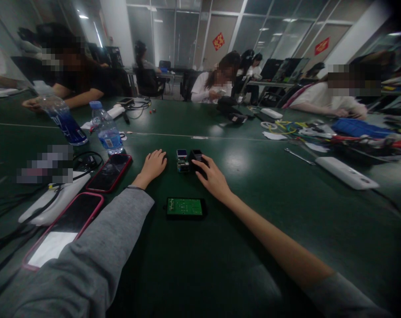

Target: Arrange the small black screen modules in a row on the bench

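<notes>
My left hand (154, 164) lies flat on the table with its fingers stretched out, holding nothing. Just to its right stands a small circuit-board module (182, 161) with a little screen on top, apart from the fingers. My right hand (212, 175) has its fingers on a small black case (196, 155) beside that module, gripping it from the right; the fingers cover part of it. Nearer to me, a green circuit board (185, 206) sits in a black open housing (204, 207) between my forearms.
On the left are two phones (110, 173) in red and pink cases, a white device with cables, and two water bottles (108, 130). A wrench (299, 156), a white power strip (346, 173) and tangled wires (283, 127) lie on the right. People sit across the green table.
</notes>
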### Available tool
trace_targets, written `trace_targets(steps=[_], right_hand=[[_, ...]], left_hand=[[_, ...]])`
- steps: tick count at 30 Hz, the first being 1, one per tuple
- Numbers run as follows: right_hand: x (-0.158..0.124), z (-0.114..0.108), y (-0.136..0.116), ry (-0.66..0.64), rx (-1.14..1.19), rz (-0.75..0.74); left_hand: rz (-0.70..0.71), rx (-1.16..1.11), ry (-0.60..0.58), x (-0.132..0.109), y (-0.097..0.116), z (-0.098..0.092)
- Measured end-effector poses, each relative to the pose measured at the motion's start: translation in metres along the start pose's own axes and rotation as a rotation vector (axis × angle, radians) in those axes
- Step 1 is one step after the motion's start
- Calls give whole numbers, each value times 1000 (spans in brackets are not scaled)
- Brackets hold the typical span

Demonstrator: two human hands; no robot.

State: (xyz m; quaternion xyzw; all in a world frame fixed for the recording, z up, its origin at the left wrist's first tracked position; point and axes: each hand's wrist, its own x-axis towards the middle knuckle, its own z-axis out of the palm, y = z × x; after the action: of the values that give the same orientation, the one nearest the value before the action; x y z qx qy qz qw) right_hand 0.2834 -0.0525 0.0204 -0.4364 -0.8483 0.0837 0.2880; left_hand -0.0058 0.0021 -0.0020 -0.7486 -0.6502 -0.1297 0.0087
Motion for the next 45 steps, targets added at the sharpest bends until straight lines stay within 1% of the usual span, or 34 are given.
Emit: trace_targets(steps=[4,10,13,16,18,20,23,25,27,30,32,35,40,45], right_hand=[[1,2,2,23,52,40],[6,13,20,269,267,82],[7,16,31,308,312,183],[7,19,38,345,291,289],[7,20,41,375,291,310],[7,21,42,393,345,322],[7,20,43,379,477,386],[7,20,44,368,512,425],[7,21,47,376,462,449],[9,23,51,399,309,474],[11,25,53,409,239,467],[10,28,52,420,212,419],[6,25,49,355,209,307],[6,21,45,311,241,324]], left_hand=[[12,-1,0,2,-3,2],[17,6,24,4,-5,7],[25,0,24,4,-6,9],[21,-5,21,5,-7,9],[18,-6,19,5,-7,9],[21,-9,15,5,-7,9],[22,-12,17,5,-7,9],[20,-13,26,5,-8,10],[20,-14,29,6,-8,10],[24,-21,24,6,-10,11],[29,-20,25,6,-10,12],[32,-11,20,7,-11,13],[36,-10,14,8,-11,14],[28,-16,14,8,-12,15]])
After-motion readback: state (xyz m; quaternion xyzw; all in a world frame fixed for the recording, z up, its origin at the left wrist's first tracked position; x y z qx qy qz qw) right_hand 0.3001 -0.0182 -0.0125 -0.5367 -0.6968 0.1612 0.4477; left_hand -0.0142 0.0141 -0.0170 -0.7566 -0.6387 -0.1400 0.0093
